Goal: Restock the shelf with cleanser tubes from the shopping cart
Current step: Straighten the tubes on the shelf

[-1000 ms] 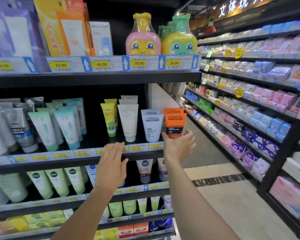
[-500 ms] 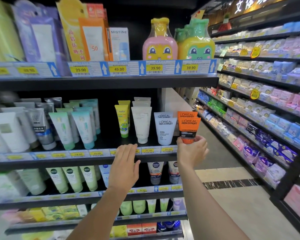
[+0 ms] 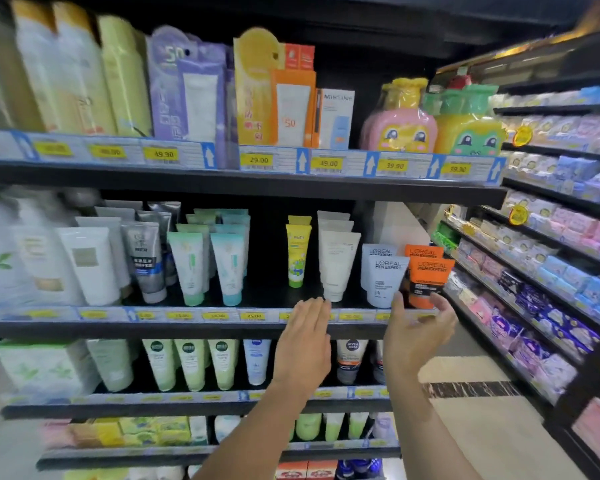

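- Just above the right hand (image 3: pixel 418 336), an orange cleanser tube (image 3: pixel 426 282) stands cap-down at the right end of the shelf (image 3: pixel 187 329), a second orange tube directly behind it.
- The right hand is spread wide, fingers relaxed, holding nothing; its fingertips reach up near the tube's lower end, though I cannot tell whether they touch.
- Just left of that hand's fingertips, a pale blue tube (image 3: pixel 383 278) stands beside the orange one, nearly touching it.
- The left hand (image 3: pixel 303 344) is flat, fingers straight and together, empty, its tips at the shelf's front edge below a white tube (image 3: pixel 336 266).
- The tube looks light, with a soft, squeezable body and glossy skin, so it probably tips easily on its narrow cap; the stiff cap end or a light pinch across the flat body seems the safest hold.
- Further left of both hands, teal tubes (image 3: pixel 207 268) fill the same shelf.
- No shopping cart is in view.
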`<act>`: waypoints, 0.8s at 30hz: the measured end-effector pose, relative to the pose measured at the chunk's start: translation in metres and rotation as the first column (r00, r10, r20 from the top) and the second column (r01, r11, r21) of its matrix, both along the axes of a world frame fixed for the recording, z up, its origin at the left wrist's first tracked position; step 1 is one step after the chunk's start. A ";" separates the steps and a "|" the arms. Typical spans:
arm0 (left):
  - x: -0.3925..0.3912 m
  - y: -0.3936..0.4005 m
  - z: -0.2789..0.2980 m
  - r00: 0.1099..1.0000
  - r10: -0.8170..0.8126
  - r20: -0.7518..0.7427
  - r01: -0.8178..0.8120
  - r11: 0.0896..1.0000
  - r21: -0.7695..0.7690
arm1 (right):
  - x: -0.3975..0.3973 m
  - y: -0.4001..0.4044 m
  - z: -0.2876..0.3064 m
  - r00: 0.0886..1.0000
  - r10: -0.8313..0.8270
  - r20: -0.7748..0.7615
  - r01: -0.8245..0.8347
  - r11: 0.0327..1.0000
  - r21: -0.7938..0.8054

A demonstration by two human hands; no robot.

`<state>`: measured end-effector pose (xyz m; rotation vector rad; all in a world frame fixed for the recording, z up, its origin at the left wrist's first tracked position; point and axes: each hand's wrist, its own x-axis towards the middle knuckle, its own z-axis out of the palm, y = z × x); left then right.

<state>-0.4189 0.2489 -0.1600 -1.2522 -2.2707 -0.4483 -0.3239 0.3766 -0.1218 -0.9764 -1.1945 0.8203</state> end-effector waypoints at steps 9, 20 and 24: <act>-0.079 -0.135 0.005 0.998 -0.003 -0.066 0.006 0.999 0.049 | -0.069 -0.092 0.007 0.968 0.200 0.151 -0.226 0.957 0.183; -0.189 -0.270 -0.001 0.979 0.150 -0.139 -0.161 0.984 -0.072 | -0.160 -0.183 0.007 0.886 0.281 0.368 -0.354 0.923 0.148; -0.195 -0.283 -0.010 0.984 0.128 -0.120 -0.136 0.989 -0.056 | -0.172 -0.207 0.001 0.902 0.243 0.358 -0.299 0.948 0.108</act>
